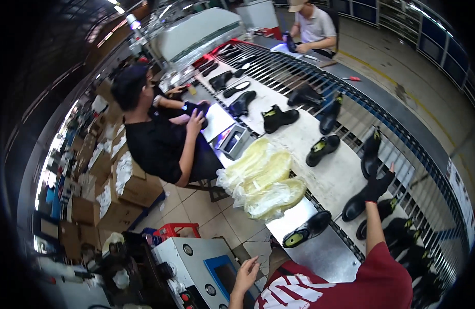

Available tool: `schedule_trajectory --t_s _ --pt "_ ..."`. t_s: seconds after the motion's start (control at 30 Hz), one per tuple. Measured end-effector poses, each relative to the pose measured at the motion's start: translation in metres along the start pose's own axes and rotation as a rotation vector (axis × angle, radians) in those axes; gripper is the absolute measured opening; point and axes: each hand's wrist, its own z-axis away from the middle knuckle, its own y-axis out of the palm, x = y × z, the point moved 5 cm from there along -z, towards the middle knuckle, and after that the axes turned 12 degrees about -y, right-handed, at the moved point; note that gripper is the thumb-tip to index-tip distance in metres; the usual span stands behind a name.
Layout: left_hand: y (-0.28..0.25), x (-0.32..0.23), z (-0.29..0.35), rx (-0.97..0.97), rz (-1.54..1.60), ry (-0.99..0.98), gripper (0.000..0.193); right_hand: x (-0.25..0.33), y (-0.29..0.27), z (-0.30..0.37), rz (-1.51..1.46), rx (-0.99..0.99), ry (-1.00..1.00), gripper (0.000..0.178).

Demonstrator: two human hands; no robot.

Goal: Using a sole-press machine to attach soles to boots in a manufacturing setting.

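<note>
My right hand (380, 186), in a dark glove with a bare fingertip sticking out, is at the shaft of a black boot (355, 207) on the conveyor. The glove blends with the boot, so most of its fingers are hard to make out. My left hand (246, 274) hangs low beside a grey machine, holding nothing, fingers loosely bent and apart. Closer to me, another black boot (315, 222) lies on the metal ledge, next to a black shoe part with a yellow-green inside (296, 237). Yellowish clear plastic bags (271, 175) are piled at the ledge's far end.
Several black boots stand along the pale conveyor belt (304, 129) and its side rollers; more crowd at the right (402, 237). A co-worker in black (155, 139) handles a shoe at left; another person (317, 31) works across the line. A grey machine (196, 262) stands near my left hand.
</note>
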Motion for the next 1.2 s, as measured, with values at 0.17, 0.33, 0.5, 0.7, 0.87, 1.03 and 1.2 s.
schedule_trajectory --t_s 0.17,0.33,0.5,0.7,0.87,1.03,1.2 --pt "0.012 0.007 -0.031 0.158 -0.119 0.009 0.055 -0.185 0.153 -0.035 0.114 0.235 0.324 0.072" --pt "0.079 -0.015 -0.063 0.234 -0.253 0.218 0.081 -0.144 0.233 0.0 -0.028 0.646 0.542 0.059" --pt "0.124 -0.052 -0.109 0.276 -0.126 0.465 0.075 -0.157 0.218 -0.011 -0.141 0.538 0.426 0.053" --pt "0.129 -0.049 -0.111 0.162 -0.07 0.421 0.067 -0.124 0.157 -0.003 -0.385 0.629 0.292 0.046" --pt "0.106 -0.036 -0.118 -0.031 0.077 0.231 0.061 0.066 -0.005 -0.03 -0.805 0.936 0.175 0.049" --pt "0.091 -0.042 -0.142 0.142 0.026 0.346 0.066 0.162 -0.111 0.016 -0.843 1.659 -0.184 0.045" --pt "0.078 0.016 -0.128 0.241 -0.029 0.157 0.063 0.156 -0.135 0.161 -0.792 1.707 -0.541 0.052"
